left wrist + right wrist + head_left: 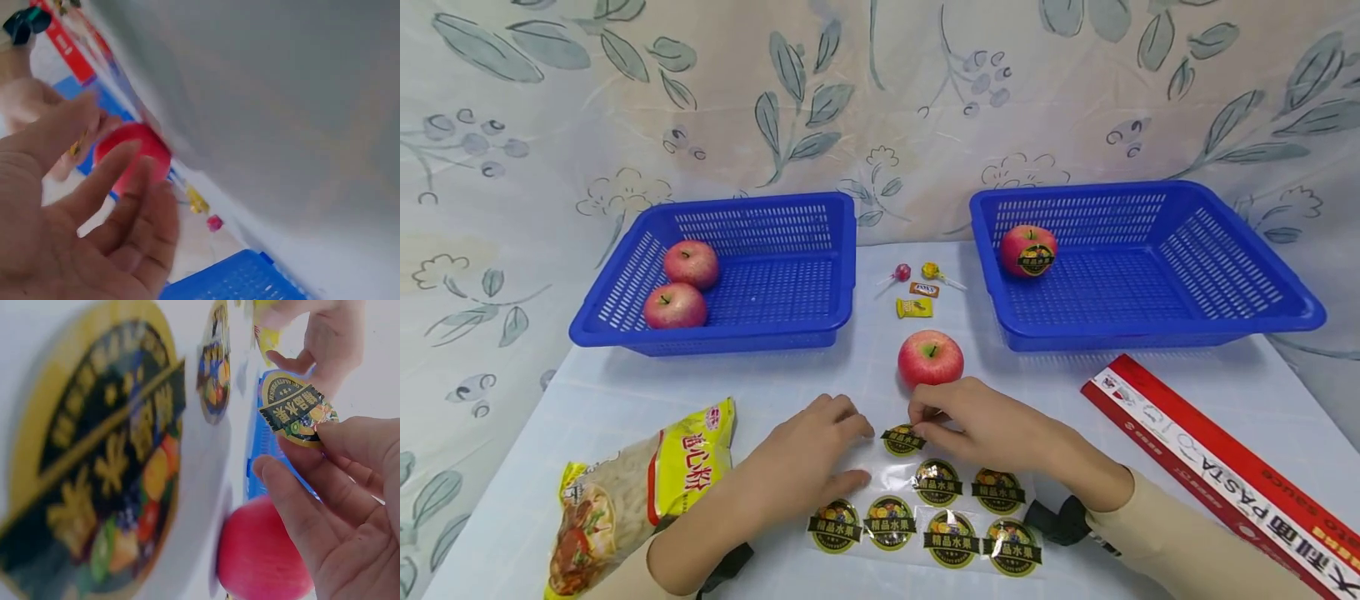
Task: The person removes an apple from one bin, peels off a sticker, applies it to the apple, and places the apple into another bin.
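Note:
Between the thumb and fingers of my right hand (981,425) is a round black-and-gold fruit sticker (294,406), pinched at its edge and raised off the surface in the right wrist view. Below it lies a clear sheet (891,477) bearing several more such stickers. My left hand (805,458) is over the sheet's left side, fingers loosely bent, thumb apart from them and nothing between. Just beyond the right hand sits a red apple (930,357), with no sticker on the side that shows.
The left blue basket (737,340) holds two apples (691,265). In the right blue basket (1150,340) is one apple (1018,243) bearing a sticker. Lollipops (931,270) and small candies (914,308) lie between. A noodle bag (640,492) is left, a pasta box (1225,475) right.

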Motion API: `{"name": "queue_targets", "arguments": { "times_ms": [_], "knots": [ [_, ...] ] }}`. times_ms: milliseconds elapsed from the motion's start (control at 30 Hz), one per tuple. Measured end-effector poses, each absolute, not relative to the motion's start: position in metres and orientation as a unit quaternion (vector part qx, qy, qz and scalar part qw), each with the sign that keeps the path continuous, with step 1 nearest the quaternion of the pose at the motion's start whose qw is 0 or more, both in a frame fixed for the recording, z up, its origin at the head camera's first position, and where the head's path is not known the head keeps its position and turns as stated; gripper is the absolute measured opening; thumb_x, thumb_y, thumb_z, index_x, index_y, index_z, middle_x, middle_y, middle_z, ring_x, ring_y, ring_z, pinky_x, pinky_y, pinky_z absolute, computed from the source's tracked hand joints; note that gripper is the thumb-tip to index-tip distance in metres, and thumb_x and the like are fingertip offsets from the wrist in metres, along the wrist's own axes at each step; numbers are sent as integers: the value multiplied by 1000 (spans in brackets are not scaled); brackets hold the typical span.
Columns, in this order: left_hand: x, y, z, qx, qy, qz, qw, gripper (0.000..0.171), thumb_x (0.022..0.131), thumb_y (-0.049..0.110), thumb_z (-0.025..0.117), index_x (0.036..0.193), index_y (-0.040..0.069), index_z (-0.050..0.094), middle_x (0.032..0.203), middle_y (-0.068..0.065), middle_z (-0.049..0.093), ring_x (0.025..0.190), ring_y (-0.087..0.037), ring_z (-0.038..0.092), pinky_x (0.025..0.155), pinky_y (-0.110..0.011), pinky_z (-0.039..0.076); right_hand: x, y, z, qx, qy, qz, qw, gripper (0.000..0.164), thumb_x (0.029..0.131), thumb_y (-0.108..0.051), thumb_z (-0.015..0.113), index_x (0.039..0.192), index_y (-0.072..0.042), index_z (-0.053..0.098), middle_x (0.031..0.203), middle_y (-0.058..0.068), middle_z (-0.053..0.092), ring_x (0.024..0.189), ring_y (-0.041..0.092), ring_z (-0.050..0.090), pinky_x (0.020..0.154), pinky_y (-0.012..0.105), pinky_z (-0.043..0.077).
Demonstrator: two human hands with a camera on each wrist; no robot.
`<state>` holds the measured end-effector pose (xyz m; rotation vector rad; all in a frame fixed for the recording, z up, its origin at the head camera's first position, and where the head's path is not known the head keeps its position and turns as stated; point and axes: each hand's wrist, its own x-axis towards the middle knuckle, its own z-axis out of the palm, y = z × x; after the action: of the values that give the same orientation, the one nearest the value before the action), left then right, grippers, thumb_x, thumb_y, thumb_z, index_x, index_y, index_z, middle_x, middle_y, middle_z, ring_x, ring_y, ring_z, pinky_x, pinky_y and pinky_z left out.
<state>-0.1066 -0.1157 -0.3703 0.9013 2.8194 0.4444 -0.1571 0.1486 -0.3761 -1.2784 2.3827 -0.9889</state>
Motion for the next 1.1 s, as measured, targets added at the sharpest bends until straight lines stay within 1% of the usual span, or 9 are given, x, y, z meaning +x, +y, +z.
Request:
{"name": "queue_targets", "arguments": {
  "times_ms": [167, 367, 533, 667, 733, 800, 933, 1000, 1100],
  "knots": [
    [-115, -111, -360, 305, 917, 246, 74, 28, 97, 32, 73, 118, 15, 68, 104, 6, 68, 100, -12, 63, 92, -35, 55, -157, 151, -371, -446, 812, -352, 133, 8, 100, -12, 66, 100, -19, 63, 87, -11, 66, 83, 1, 63, 81, 24, 57],
    [-125, -101, -366, 346, 881, 313, 81, 2, 98, 20, 71, 97, 20, 69, 89, 14, 67, 87, -3, 64, 83, -30, 57, -156, 155, -372, -441, 813, -360, 122, 8, 99, -13, 68, 103, -19, 63, 91, -13, 68, 89, -1, 67, 83, 26, 58],
    [-131, -93, -371, 322, 886, 328, 63, 9, 95, 15, 71, 91, 22, 69, 84, 17, 65, 83, 0, 61, 79, -29, 56, -157, 163, -373, -410, 826, -371, 107, 18, 96, -16, 73, 112, -18, 65, 96, -13, 71, 90, 1, 66, 78, 29, 59],
    [-134, -88, -372, 299, 897, 325, 13, 7, 95, 16, 71, 93, 22, 71, 87, 14, 66, 85, -7, 63, 79, -29, 56, -158, 169, -373, -413, 836, -356, 58, 15, 93, -15, 76, 104, -21, 68, 96, -16, 65, 87, 1, 62, 72, 29, 57],
    [-135, -85, -372, 289, 904, 315, -10, 4, 95, 18, 72, 94, 22, 71, 92, 12, 65, 88, -11, 63, 77, -29, 55, -160, 171, -373, -422, 837, -347, 24, 12, 93, -14, 76, 99, -21, 69, 97, -15, 61, 85, 4, 60, 71, 28, 55],
    [-137, -83, -373, 281, 912, 296, -29, 4, 95, 21, 73, 94, 24, 71, 101, 9, 63, 93, -13, 62, 74, -29, 54, -162, 172, -373, -429, 837, -340, -8, 9, 93, -15, 76, 97, -21, 70, 101, -12, 58, 89, 7, 59, 75, 29, 54],
    [-141, -77, -374, 276, 922, 265, -54, 7, 94, 25, 75, 90, 28, 69, 129, -1, 57, 116, -21, 54, 75, -34, 55, -166, 175, -373, -421, 845, -327, -49, 9, 91, -15, 78, 93, -21, 71, 118, -3, 58, 112, 15, 57, 96, 40, 52],
    [-144, -74, -375, 281, 923, 255, -62, 8, 94, 25, 74, 88, 28, 70, 143, -7, 52, 128, -26, 48, 82, -40, 57, -167, 176, -373, -411, 851, -320, -61, 10, 91, -16, 79, 91, -22, 71, 129, 2, 58, 122, 21, 53, 102, 48, 48],
    [-148, -73, -375, 285, 924, 246, -68, 8, 93, 24, 74, 87, 27, 70, 157, -10, 44, 139, -32, 42, 92, -47, 57, -168, 176, -375, -395, 859, -317, -71, 15, 89, -15, 80, 89, -24, 69, 140, 7, 56, 129, 28, 49, 104, 54, 45]
  ]
}}
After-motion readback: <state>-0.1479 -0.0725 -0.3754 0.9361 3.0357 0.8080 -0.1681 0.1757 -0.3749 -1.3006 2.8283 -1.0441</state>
